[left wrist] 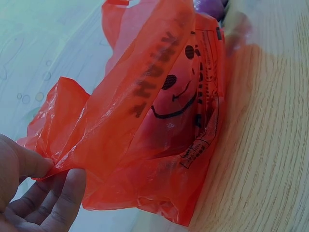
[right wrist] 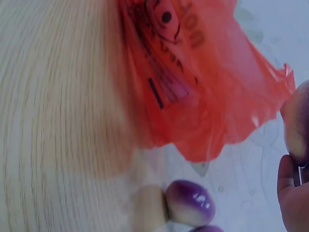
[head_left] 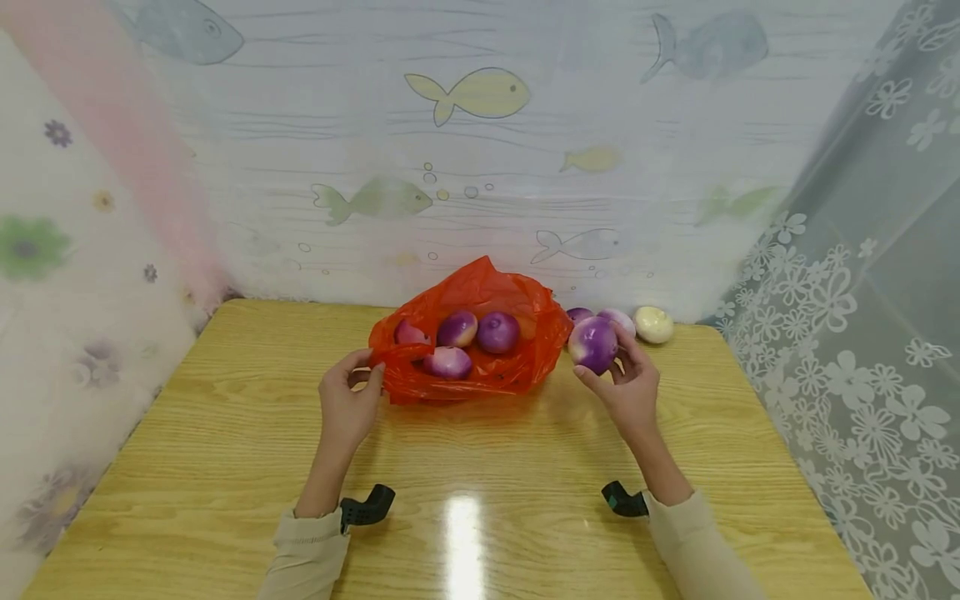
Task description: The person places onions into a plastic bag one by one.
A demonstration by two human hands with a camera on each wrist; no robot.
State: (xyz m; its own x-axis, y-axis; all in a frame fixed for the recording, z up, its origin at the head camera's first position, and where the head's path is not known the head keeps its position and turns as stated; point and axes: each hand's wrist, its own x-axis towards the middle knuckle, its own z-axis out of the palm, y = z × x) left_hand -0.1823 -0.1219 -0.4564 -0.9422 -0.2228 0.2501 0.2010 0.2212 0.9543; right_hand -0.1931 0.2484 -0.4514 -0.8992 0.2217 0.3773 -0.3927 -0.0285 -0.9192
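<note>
A red plastic bag point(head_left: 483, 283) lies on the table with its mouth held wide, and several purple onions point(head_left: 498, 332) show inside it. My left hand point(head_left: 348, 404) pinches the bag's left edge between thumb and fingers. In the left wrist view, the thumb and fingers grip a fold of the thin bag point(left wrist: 120, 121), which has a printed smiling face. Just right of the bag, my right hand point(head_left: 636, 396) holds a purple-and-cream onion point(head_left: 592, 344) up above the table. Only part of that onion point(right wrist: 298, 123) enters the right wrist view.
Behind the right hand, a cream-coloured onion point(head_left: 653, 325), a pale purple onion point(head_left: 619, 320) and a darker purple onion point(head_left: 579, 314) sit at the table's back edge. The wooden table point(head_left: 217, 467) meets a fish-patterned curtain point(head_left: 285, 150) behind. Black wrist mounts point(head_left: 369, 505) project from both sleeves.
</note>
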